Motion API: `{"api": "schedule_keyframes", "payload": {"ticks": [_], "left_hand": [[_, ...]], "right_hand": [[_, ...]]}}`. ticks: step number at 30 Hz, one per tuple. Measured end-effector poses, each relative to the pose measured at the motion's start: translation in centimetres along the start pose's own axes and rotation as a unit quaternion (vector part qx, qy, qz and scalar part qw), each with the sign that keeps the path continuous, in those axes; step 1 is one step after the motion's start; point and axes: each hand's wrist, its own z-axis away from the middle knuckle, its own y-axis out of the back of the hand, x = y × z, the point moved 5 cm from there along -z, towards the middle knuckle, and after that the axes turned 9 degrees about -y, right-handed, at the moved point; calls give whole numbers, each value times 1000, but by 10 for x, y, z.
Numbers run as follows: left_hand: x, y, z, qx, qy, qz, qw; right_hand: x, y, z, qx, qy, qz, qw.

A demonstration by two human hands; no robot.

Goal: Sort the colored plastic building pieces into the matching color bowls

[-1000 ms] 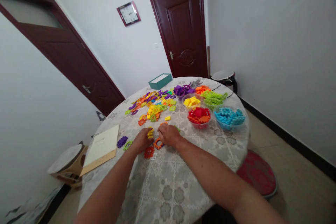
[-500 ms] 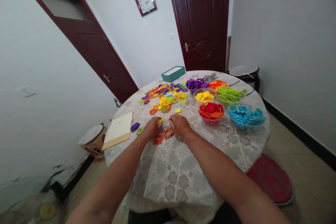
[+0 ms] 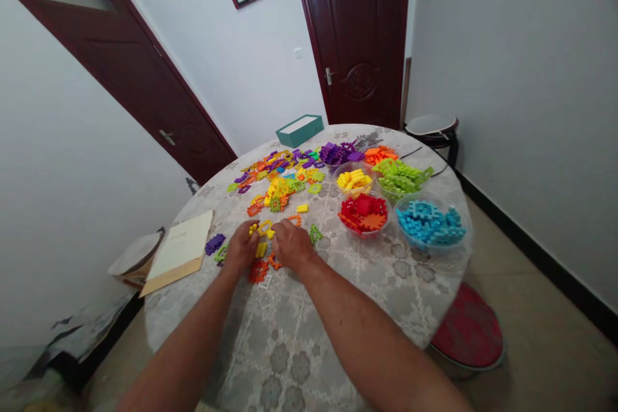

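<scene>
My left hand (image 3: 244, 243) is closed on a small yellow plastic building piece (image 3: 253, 229) near the front middle of the table. Close beside it, my right hand (image 3: 295, 246) pinches another yellow building piece (image 3: 271, 234); its exact shape is partly hidden by the fingers. Between the hands lie a yellow block (image 3: 261, 250) and an orange-red gear-shaped piece (image 3: 258, 271). A second orange piece (image 3: 274, 261) shows partly under my right hand. To the right sits a green triangular piece (image 3: 315, 234). Left of my left hand are a purple gear piece (image 3: 215, 244) and a green piece (image 3: 221, 253).
Mixed pieces (image 3: 280, 190) lie in a pile beyond my hands. Clear bowls hold yellow (image 3: 355, 179), red (image 3: 363, 214), green (image 3: 403, 177) and blue pieces (image 3: 429, 222). A paper pad (image 3: 183, 241) lies left; a green box (image 3: 300, 131) stands at the back.
The view has swung right, so the scene sits further left. The hands are still close together; yellow pieces now show between them, and the green triangle has come into sight.
</scene>
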Motion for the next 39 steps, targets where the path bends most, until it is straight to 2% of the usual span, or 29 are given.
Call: {"api": "schedule_keyframes", "payload": {"ticks": [4,9,12,15,17,21,26,32,36,39], "left_hand": [[2,-5,6,24,17,17,999],[-4,3,4,42,17,9,999],[-4,9,9,5,-20,6,1000],[5,8,23,-55,-86,-5,995],[13,5,33,-101,-133,-62,984],[17,-2,42,-150,-156,-150,965],[13,-5,34,-165,-156,-128,965],[17,4,21,-139,-125,-73,980],[30,1,7,-111,-160,-47,980],[38,-11,-2,-124,-185,-54,973]], "right_hand": [[0,2,11,-9,8,-5,1000],[20,14,12,19,-28,-42,999],[26,13,8,39,-22,-51,998],[26,7,7,43,-3,-43,998],[26,3,6,44,6,-31,999],[25,0,5,57,26,-1,998],[26,5,8,60,46,3,997],[26,11,12,61,55,9,997],[26,7,11,49,50,18,997],[23,6,12,38,55,29,997]]}}
